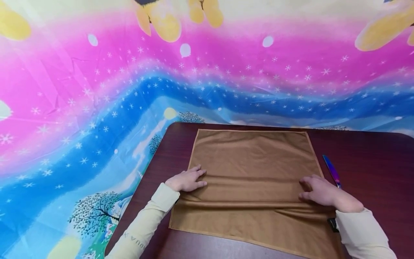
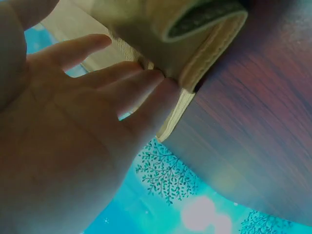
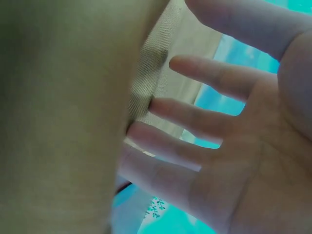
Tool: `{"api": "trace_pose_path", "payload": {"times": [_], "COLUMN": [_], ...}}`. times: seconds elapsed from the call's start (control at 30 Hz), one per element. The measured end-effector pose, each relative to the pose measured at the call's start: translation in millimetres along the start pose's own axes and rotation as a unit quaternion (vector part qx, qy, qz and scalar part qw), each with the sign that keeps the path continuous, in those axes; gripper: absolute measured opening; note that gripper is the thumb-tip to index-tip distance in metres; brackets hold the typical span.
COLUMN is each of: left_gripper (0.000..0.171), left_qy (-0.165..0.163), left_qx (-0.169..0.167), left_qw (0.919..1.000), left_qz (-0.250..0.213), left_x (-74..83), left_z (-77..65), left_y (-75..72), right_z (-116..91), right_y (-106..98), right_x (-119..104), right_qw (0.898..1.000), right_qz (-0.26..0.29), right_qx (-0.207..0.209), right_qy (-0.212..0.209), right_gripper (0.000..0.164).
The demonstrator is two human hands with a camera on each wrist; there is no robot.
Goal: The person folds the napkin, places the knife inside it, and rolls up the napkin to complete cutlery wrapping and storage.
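Observation:
A brown cloth (image 1: 252, 154) with a stitched hem lies spread over the table, with raised wrinkles running across its middle and lower part. My left hand (image 1: 187, 180) rests on its left edge, fingers spread and nearly straight. On the opposite edge, my right hand (image 1: 318, 190) touches the fabric with its fingers extended. The left wrist view shows the left fingertips against the cloth's hemmed edge (image 2: 212, 53), which curls up there. In the right wrist view a blurred fold of the cloth (image 3: 63, 117) covers the left side, and the fingertips meet the fabric beside it.
A knife (image 1: 331, 171) with a rainbow sheen lies just right of the cloth, close to my right hand. The dark reddish wooden table (image 1: 372, 158) extends to the right. Behind and left of it hangs a pink and blue patterned sheet (image 1: 226, 72).

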State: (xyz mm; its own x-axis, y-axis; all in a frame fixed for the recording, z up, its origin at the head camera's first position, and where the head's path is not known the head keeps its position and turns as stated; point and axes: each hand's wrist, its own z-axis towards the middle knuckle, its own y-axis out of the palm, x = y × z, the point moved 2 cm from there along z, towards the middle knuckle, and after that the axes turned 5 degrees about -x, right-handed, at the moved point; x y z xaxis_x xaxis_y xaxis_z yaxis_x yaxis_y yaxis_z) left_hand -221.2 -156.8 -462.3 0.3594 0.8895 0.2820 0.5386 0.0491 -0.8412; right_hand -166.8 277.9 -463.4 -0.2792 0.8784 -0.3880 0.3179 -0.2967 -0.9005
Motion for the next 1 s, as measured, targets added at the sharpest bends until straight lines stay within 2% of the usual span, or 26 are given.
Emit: {"api": "trace_pose_path", "payload": {"times": [0.27,0.47,0.7,0.83,1.0], "left_gripper": [0.065,0.073,0.080,0.078,0.079], "left_qy": [0.010,-0.002,0.001,0.011,0.033], "left_qx": [-0.004,-0.005,0.012,0.030,0.036], "left_qw": [0.9999,1.0000,0.9997,0.9994,0.9987], "left_qz": [0.001,0.008,0.020,0.015,-0.010], "left_x": [0.3,-0.9,-4.2,-5.4,-5.3], "left_z": [9.6,17.1,23.5,20.5,4.3], "left_y": [-0.5,-1.1,0.0,1.2,3.9], "right_z": [3.8,5.9,5.8,2.9,-6.7], "right_y": [2.6,3.8,5.5,4.3,3.9], "right_x": [-2.2,-5.0,-5.2,-2.6,-2.2], "right_qw": [1.000,1.000,0.998,0.999,1.000], "right_qz": [-0.011,-0.011,0.008,0.020,0.011], "right_qx": [-0.005,-0.006,-0.022,-0.024,-0.001], "right_qy": [0.018,0.028,0.050,0.043,0.019], "right_gripper": [0.063,0.071,0.080,0.080,0.079]}}
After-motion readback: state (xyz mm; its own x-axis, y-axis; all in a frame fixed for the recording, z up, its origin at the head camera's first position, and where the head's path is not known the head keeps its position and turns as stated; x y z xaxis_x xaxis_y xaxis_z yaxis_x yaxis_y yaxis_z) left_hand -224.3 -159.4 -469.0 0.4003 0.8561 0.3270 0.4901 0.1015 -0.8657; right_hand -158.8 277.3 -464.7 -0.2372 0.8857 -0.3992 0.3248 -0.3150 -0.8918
